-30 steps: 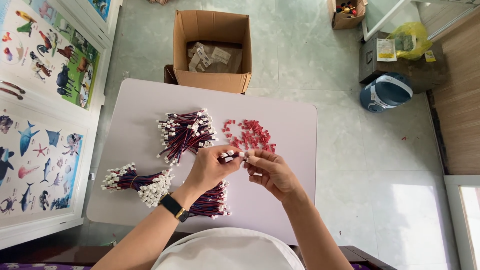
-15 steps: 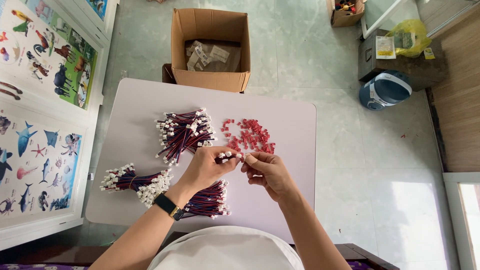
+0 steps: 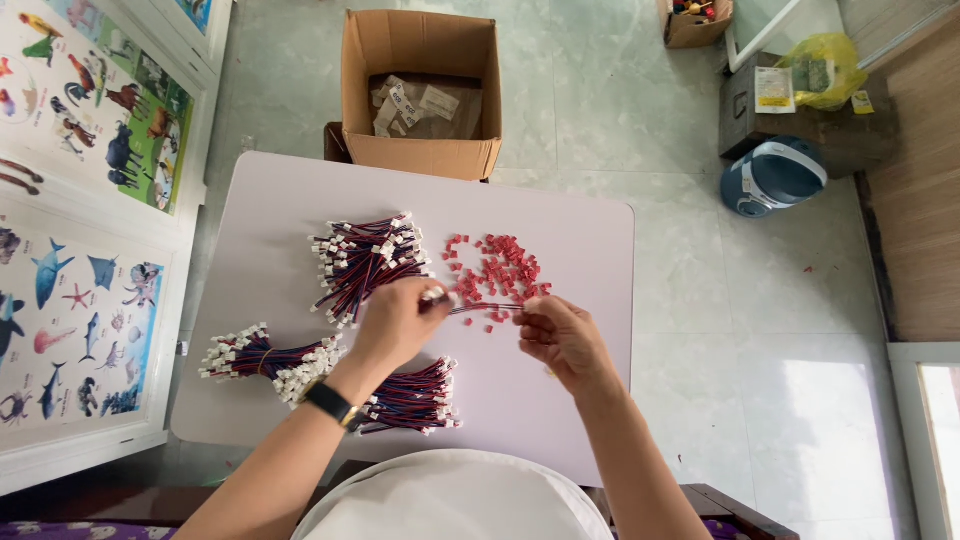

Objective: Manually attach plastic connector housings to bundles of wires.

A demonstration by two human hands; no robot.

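My left hand (image 3: 395,322) and my right hand (image 3: 561,338) hold the two ends of one short red-and-dark wire lead (image 3: 482,308) stretched between them over a pale table (image 3: 290,190). A pile of small red plastic connectors (image 3: 497,268) lies just beyond the lead. A loose heap of wire leads with white plugs (image 3: 362,262) sits beyond my left hand. A tied bundle (image 3: 268,358) lies to the left of my wrist, and another bundle (image 3: 415,396) lies under my forearm. A dark watch is on my left wrist.
An open cardboard box (image 3: 421,92) with bags inside stands on the floor behind the table. A blue-and-white appliance (image 3: 772,176), a dark case with a yellow bag (image 3: 820,68) and a small box (image 3: 694,20) sit at the right. Animal posters (image 3: 75,250) cover the left.
My hands have drawn apart: the right hand has moved right and slightly toward me, so the wire lead now spans the gap between them.
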